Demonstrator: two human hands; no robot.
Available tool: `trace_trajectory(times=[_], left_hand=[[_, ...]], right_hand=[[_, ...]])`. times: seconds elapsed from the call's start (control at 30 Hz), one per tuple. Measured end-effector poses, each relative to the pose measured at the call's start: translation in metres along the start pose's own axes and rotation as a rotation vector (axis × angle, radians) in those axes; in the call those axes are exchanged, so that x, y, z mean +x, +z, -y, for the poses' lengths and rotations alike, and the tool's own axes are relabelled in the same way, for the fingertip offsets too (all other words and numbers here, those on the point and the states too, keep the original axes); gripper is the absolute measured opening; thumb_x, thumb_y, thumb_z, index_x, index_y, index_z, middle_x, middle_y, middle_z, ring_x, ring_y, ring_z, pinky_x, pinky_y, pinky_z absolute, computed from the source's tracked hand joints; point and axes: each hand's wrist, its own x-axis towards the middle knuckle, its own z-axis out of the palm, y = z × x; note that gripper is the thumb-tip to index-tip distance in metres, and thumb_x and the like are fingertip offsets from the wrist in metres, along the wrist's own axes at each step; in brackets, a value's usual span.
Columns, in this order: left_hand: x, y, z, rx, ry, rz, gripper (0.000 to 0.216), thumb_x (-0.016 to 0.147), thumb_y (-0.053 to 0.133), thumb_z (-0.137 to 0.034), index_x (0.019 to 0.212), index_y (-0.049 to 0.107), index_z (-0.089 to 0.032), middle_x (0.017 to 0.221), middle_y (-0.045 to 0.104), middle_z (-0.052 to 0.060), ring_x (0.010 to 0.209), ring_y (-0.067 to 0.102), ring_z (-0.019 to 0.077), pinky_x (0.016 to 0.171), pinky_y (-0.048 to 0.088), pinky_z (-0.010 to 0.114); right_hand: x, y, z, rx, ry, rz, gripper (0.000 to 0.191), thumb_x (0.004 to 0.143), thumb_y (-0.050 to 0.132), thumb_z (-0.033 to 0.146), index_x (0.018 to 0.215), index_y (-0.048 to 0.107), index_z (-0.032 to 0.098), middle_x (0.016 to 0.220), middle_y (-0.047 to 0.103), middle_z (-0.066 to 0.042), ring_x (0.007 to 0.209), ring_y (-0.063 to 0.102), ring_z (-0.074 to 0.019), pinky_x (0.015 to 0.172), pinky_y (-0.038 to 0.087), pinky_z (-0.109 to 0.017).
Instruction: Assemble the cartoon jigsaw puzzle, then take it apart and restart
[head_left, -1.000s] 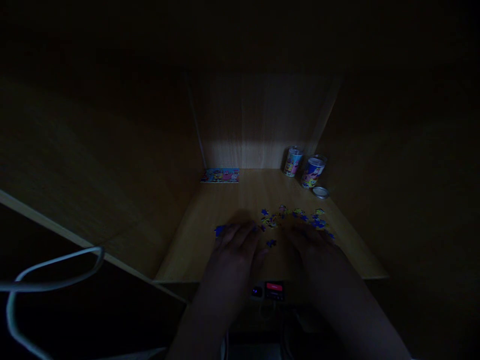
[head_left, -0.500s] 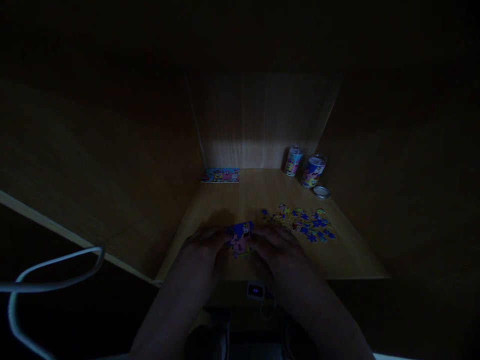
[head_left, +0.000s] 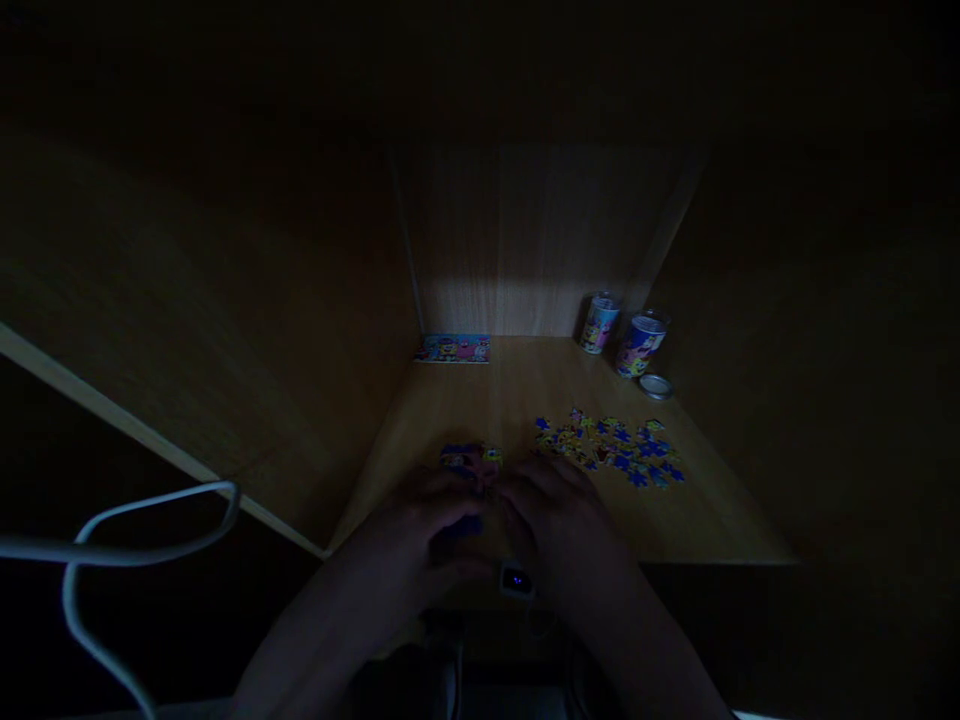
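Note:
A small patch of joined jigsaw pieces (head_left: 471,458), blue, pink and yellow with a cartoon print, shows just beyond my fingertips. My left hand (head_left: 420,525) grips it from the left, fingers bent over its near part and thumb lower down. A blue bit of puzzle (head_left: 466,525) shows between that thumb and the fingers. From the right, my right hand (head_left: 559,510) pinches the patch's near right edge with curled fingers. The fingers hide much of the patch, and the dim light blurs the exact grip.
Loose jigsaw pieces (head_left: 615,448) lie scattered to the right. Two printed cans (head_left: 600,325) stand at the back right, a round lid (head_left: 656,387) beside them. A picture card (head_left: 454,348) lies at the back left. Wooden walls enclose the board; a white cable (head_left: 150,505) loops left.
The patch has turned, and its near part is now covered by my fingers. My left hand has shifted nearer the front edge, its thumb now visible. The view has swung slightly left.

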Motion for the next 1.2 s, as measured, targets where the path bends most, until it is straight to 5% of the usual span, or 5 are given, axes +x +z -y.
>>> trace_trajectory(times=[0.13, 0.5, 0.63, 0.87, 1.2], left_hand=[[0.001, -0.002, 0.005, 0.031, 0.015, -0.022, 0.078, 0.064, 0.104, -0.015, 0.134, 0.074, -0.031, 0.139, 0.075, 0.005, 0.131, 0.070, 0.0280, 0.113, 0.059, 0.046], [0.008, 0.002, -0.008, -0.044, 0.003, 0.008, 0.040, 0.078, 0.093, -0.007, 0.110, 0.079, -0.028, 0.119, 0.080, 0.002, 0.111, 0.076, 0.0222, 0.097, 0.063, 0.037], [0.008, -0.001, -0.007, -0.063, 0.005, -0.004, 0.037, 0.079, 0.093, -0.009, 0.107, 0.078, -0.028, 0.116, 0.080, 0.001, 0.110, 0.076, 0.0225, 0.096, 0.063, 0.038], [0.006, 0.000, -0.004, -0.078, 0.014, -0.012, 0.045, 0.073, 0.098, -0.008, 0.107, 0.079, -0.029, 0.119, 0.079, 0.000, 0.113, 0.075, 0.0209, 0.098, 0.063, 0.036], [0.009, 0.001, -0.003, -0.074, 0.065, -0.025, 0.036, 0.087, 0.089, -0.010, 0.114, 0.081, -0.033, 0.120, 0.080, -0.001, 0.112, 0.075, 0.0190, 0.100, 0.063, 0.035]], right_hand=[[0.001, 0.001, -0.002, 0.021, 0.025, -0.037, 0.029, 0.110, 0.055, 0.022, 0.132, 0.075, 0.024, 0.128, 0.077, -0.007, 0.119, 0.066, -0.0259, 0.113, 0.052, -0.049], [-0.005, -0.014, -0.007, 0.122, -0.076, 0.052, 0.028, 0.103, 0.070, 0.025, 0.130, 0.076, 0.028, 0.128, 0.078, -0.005, 0.121, 0.068, -0.0244, 0.114, 0.052, -0.047], [-0.009, -0.013, -0.013, 0.160, -0.154, 0.109, 0.067, 0.086, 0.091, 0.038, 0.148, 0.067, 0.035, 0.143, 0.074, -0.004, 0.131, 0.067, -0.0263, 0.115, 0.053, -0.045], [-0.005, -0.005, -0.013, 0.262, -0.220, 0.050, 0.032, 0.091, 0.087, 0.026, 0.121, 0.082, 0.034, 0.122, 0.082, 0.003, 0.117, 0.074, -0.0160, 0.104, 0.060, -0.030], [-0.003, -0.008, -0.013, 0.273, -0.161, 0.051, 0.033, 0.100, 0.075, 0.014, 0.125, 0.080, 0.034, 0.115, 0.083, 0.002, 0.104, 0.078, -0.0136, 0.090, 0.064, -0.024]])
